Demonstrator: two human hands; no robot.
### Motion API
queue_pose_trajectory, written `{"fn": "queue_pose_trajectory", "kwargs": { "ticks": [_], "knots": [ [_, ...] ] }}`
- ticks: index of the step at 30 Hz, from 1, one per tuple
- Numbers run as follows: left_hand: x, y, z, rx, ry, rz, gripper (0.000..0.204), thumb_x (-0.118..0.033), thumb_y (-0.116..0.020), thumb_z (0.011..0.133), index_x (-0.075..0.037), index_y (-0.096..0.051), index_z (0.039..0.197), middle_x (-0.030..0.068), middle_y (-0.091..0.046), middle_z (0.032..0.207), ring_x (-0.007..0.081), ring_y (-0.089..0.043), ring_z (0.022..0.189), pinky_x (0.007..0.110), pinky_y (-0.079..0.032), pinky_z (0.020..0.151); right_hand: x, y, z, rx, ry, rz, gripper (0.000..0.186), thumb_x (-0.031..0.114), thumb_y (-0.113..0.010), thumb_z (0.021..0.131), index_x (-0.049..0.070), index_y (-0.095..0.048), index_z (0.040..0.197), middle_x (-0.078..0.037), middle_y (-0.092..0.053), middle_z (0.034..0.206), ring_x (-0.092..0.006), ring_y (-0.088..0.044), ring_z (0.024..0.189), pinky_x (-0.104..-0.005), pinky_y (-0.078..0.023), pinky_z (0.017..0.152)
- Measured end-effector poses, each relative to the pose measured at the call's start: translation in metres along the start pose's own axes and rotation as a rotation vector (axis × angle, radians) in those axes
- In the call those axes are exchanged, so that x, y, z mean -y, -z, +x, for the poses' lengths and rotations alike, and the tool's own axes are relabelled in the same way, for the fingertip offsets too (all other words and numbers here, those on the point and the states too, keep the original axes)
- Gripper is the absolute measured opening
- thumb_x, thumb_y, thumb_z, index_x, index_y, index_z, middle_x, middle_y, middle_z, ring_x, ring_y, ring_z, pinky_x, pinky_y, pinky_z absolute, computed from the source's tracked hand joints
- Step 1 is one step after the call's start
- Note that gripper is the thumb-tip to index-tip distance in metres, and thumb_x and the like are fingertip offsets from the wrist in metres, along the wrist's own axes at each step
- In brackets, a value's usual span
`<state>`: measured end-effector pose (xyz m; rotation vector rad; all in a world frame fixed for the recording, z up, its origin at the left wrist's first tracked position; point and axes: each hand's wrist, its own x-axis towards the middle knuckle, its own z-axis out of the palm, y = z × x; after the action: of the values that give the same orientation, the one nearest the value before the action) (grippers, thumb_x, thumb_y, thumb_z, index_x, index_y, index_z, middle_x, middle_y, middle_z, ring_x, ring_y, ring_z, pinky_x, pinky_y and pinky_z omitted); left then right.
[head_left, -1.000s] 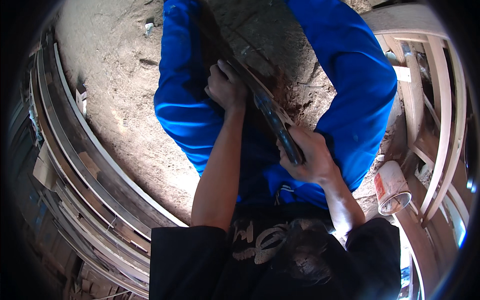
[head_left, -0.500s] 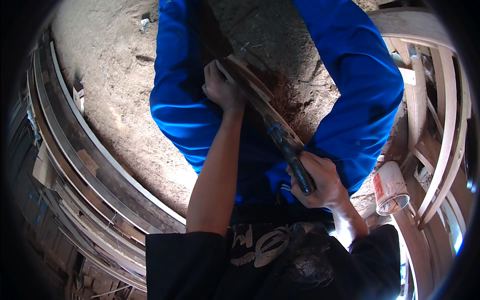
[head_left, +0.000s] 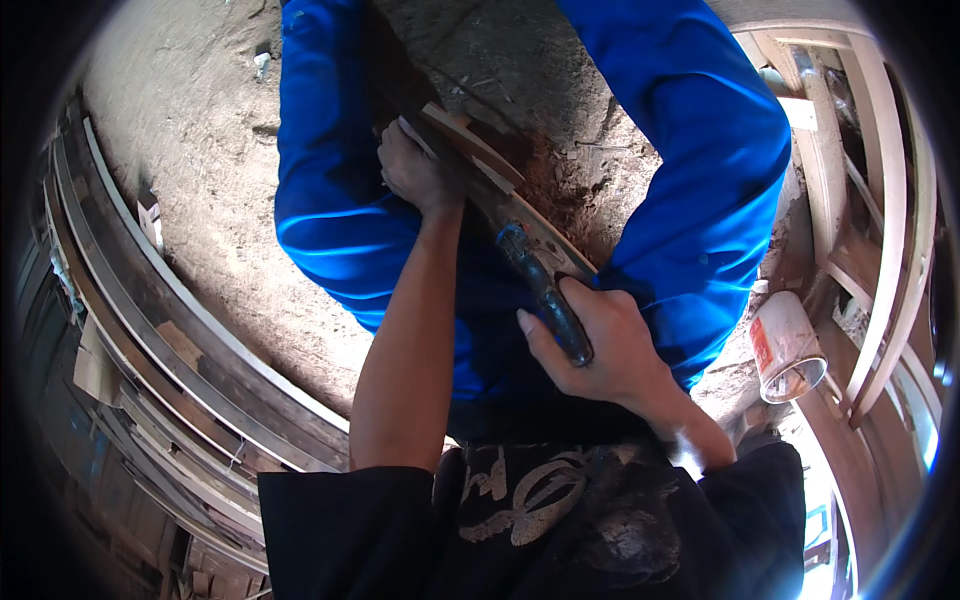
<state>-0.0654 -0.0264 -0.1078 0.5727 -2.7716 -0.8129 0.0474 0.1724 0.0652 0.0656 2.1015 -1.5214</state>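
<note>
Now | left hand point(head_left: 418, 172) grips curved wooden strip point(head_left: 480, 160); right hand point(head_left: 600, 345) clenches dark tool handle point(head_left: 548, 295) | sandy ground point(head_left: 180, 130)

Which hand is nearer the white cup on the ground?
Right. The right hand, gripping the tool handle, is just left of the cup; the left hand is farther, up-left.

Dirt floor point(head_left: 200, 150) — curved wood strips point(head_left: 170, 330), white can point(head_left: 785, 345).

Tool point(head_left: 545, 290) blade hidden against curved wood point(head_left: 500, 180).
</note>
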Motion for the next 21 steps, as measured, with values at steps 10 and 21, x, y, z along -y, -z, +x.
{"fn": "queue_pose_trajectory", "kwargs": {
  "ticks": [10,21],
  "knots": [
    [-0.001,0.000,0.003,-0.112,-0.163,0.111,0.035,-0.026,-0.041,0.101,-0.003,-0.059,0.082,0.0163,-0.060,0.084,0.0390,-0.057,0.081,0.050,-0.044,0.072,0.032,0.024,-0.071,-0.059,-0.200,-0.050,0.025,0.018,-0.071,0.086,0.005,-0.053,0.074,-0.015,-0.056,0.056,-0.0350,-0.061,0.050,-0.0404,-0.046,0.048],
    [-0.016,-0.004,-0.001,-0.072,-0.099,0.027,0.036,-0.028,-0.039,0.103,-0.003,-0.056,0.084,0.0181,-0.060,0.083,0.0401,-0.058,0.081,0.050,-0.044,0.071,0.033,0.021,-0.075,-0.160,0.001,-0.185,0.018,0.010,-0.070,0.085,0.005,-0.057,0.072,-0.009,-0.051,0.054,-0.0277,-0.051,0.043,-0.0380,-0.038,0.044]
  ]
}}
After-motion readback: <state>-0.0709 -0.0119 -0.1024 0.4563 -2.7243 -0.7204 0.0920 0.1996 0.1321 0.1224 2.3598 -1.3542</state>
